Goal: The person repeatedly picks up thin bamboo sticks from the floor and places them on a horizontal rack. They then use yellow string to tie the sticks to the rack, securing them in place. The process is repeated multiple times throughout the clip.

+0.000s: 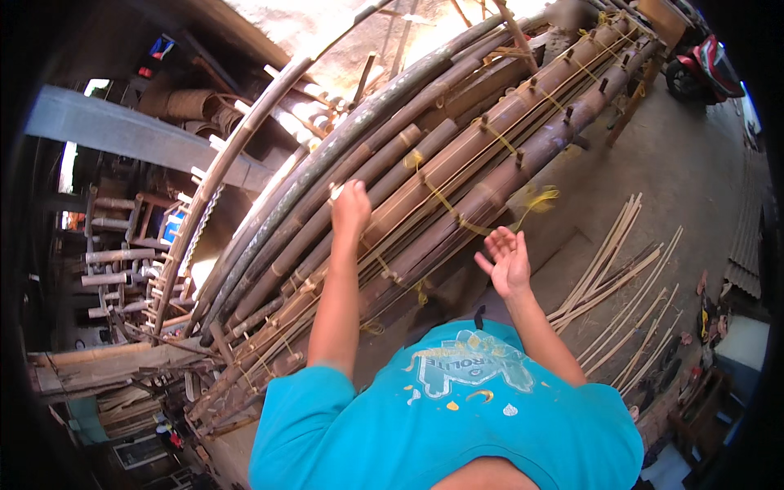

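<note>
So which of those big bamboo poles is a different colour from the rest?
The greenish, mottled pole near the upper edge of the stack; the others are brown. It runs just above the left hand, while the right hand is open, off the stack.

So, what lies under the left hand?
The left hand rests on brown bamboo poles tied side by side with yellow cord. A small pale thing shows at its fingers; the hand covers the rest of it.

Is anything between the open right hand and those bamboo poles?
Nothing visible. The right hand hangs open in the air just off the bamboo poles, with only empty space between; the left hand already rests on them.
</note>
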Available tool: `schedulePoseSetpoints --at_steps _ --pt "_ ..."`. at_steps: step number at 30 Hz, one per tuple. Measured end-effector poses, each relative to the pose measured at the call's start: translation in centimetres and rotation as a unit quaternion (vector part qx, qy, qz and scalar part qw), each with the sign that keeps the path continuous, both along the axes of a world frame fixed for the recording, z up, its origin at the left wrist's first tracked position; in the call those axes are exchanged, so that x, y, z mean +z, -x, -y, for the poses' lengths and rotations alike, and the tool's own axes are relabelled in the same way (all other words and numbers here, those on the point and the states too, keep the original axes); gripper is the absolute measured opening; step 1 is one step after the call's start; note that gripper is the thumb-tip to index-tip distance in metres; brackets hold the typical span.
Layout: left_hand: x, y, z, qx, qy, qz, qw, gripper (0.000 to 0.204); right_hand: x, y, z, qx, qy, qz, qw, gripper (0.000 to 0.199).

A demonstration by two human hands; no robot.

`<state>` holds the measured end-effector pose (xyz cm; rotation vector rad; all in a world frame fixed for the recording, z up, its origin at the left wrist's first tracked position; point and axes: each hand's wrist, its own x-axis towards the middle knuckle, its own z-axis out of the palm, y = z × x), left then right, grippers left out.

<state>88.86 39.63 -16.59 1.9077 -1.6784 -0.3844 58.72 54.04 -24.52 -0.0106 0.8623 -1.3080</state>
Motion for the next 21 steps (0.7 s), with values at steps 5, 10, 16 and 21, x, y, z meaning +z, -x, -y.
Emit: schedulePoseSetpoints --at_steps 5,10,16,21 --pt "-3.9 -5.6 -12.9 -0.103 -0.185 0.007 0.977 0.032 1.4 -10.4 -6.4 0.448 -0.068 0.13 0.882 0.061" --pt "-3.4 -2.6 -13.1 -0.021 -0.102 0.057 0.993 0.032 5.1 -21.0 -4.9 0.064 0.059 -0.076 0.993 0.036" --pt "-4.1 -3.2 -13.8 -0.029 -0.064 0.042 0.997 0.029 10.1 -19.4 -6.7 0.186 -0.138 0.09 0.969 0.045" --pt "-4.0 -2.2 -13.6 -0.024 -0.073 0.035 0.996 0.032 2.4 -21.9 -4.0 0.048 -0.071 0.003 0.996 0.033"
